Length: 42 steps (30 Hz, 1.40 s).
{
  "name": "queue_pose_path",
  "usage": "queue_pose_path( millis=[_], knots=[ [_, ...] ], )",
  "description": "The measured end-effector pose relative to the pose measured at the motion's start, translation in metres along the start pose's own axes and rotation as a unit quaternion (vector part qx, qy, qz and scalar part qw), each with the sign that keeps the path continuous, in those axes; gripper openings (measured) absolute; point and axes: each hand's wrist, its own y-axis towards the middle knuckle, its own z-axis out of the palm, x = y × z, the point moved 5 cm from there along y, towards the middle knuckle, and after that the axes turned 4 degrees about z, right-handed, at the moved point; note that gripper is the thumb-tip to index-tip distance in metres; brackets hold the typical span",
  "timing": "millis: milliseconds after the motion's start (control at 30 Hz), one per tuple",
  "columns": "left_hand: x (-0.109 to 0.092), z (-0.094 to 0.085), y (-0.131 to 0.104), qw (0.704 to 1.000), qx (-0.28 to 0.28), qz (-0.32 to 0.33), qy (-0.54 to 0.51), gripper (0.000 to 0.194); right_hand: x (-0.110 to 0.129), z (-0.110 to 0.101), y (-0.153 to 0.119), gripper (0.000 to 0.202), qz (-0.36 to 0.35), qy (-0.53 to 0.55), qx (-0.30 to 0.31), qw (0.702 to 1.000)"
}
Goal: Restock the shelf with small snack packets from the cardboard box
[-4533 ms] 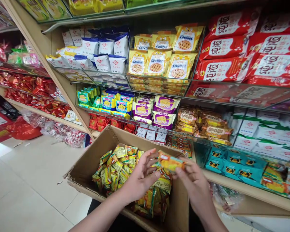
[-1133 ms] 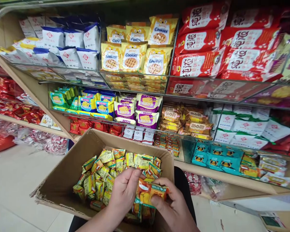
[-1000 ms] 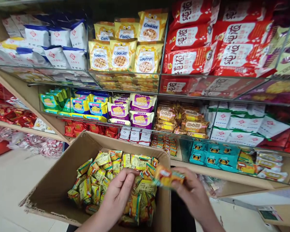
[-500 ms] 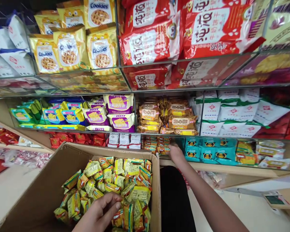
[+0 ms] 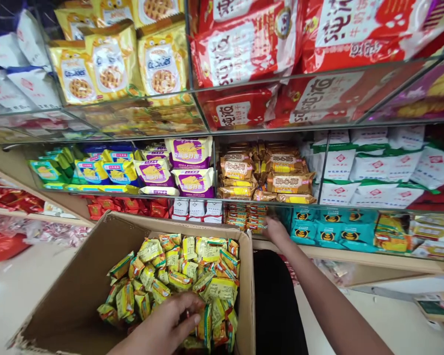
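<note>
The left hand (image 5: 183, 320) is touching small shiny yellow packets (image 5: 172, 276), fingers curled a bit apart; I can't tell whether the right hand's (image 5: 276, 229) fingers are open.

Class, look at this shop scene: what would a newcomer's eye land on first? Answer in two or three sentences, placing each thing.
The big glossy red biscuit packs at the upper right probably catch the eye first, with the yellow cookie packs to their left. Next comes the open cardboard box below, holding a jumble of small yellow-green wrapped snacks, with the left hand over them.
</note>
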Motion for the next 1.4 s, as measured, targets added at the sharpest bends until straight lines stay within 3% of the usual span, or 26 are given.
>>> queue_pose_path(
  millis=[100,200,233,300,333,433,533,667,767,833,900,933,1000,1067,1133,1267,1400],
  knots=[
    [-0.006,-0.006,-0.002,0.997,0.036,0.033,0.059,0.032,-0.001,-0.011,-0.016,0.029,-0.032,0.034,-0.054,0.997],
    [-0.009,-0.005,0.009,0.987,0.071,0.053,0.135,0.049,0.000,-0.017,-0.052,0.027,-0.063,0.085,-0.144,0.984],
    [-0.010,-0.002,0.016,0.984,0.072,0.069,0.150,0.053,-0.001,-0.016,-0.069,0.026,-0.070,0.125,-0.182,0.973],
    [-0.012,0.009,0.033,0.975,0.085,0.109,0.172,0.061,-0.004,-0.008,-0.108,0.025,-0.080,0.264,-0.269,0.923],
    [-0.012,0.017,0.042,0.973,0.089,0.120,0.175,0.063,-0.004,0.001,-0.126,0.026,-0.076,0.300,-0.274,0.911],
    [-0.010,0.031,0.063,0.978,0.061,0.108,0.167,0.061,0.003,0.032,-0.161,0.026,-0.106,0.303,-0.227,0.920],
    [-0.008,0.029,0.069,0.984,0.033,0.105,0.139,0.055,0.008,0.042,-0.170,0.025,-0.112,0.331,-0.187,0.918],
    [-0.009,0.000,0.056,0.995,-0.003,0.091,0.050,0.052,0.010,0.016,-0.175,0.035,-0.021,0.437,-0.196,0.877],
    [-0.018,-0.022,0.038,0.996,-0.019,0.068,-0.057,0.049,0.034,-0.019,-0.193,0.034,-0.021,0.474,-0.221,0.852],
    [-0.029,-0.026,0.025,0.972,0.026,0.052,-0.229,0.043,0.066,-0.040,-0.204,0.035,-0.082,0.467,-0.183,0.862],
    [-0.045,-0.021,0.013,0.905,0.108,0.043,-0.409,0.036,0.101,-0.054,-0.210,0.036,-0.160,0.439,-0.109,0.877],
    [-0.053,-0.017,0.007,0.870,0.143,0.043,-0.469,0.034,0.117,-0.058,-0.211,0.033,-0.189,0.422,-0.077,0.883],
    [-0.063,-0.013,0.001,0.835,0.160,0.049,-0.525,0.035,0.135,-0.063,-0.209,0.029,-0.204,0.395,-0.058,0.894],
    [-0.063,-0.011,0.000,0.824,0.094,0.056,-0.557,0.038,0.139,-0.064,-0.204,0.034,-0.175,0.390,-0.090,0.899],
    [-0.057,-0.012,0.002,0.830,-0.025,0.064,-0.553,0.040,0.134,-0.062,-0.200,0.037,-0.137,0.411,-0.119,0.894],
    [-0.043,-0.018,0.003,0.867,-0.278,0.109,-0.400,0.039,0.127,-0.050,-0.200,0.042,-0.086,0.462,-0.091,0.878],
    [-0.038,-0.024,0.001,0.874,-0.377,0.116,-0.286,0.039,0.128,-0.038,-0.206,0.046,-0.043,0.512,-0.080,0.854]
  ],
)
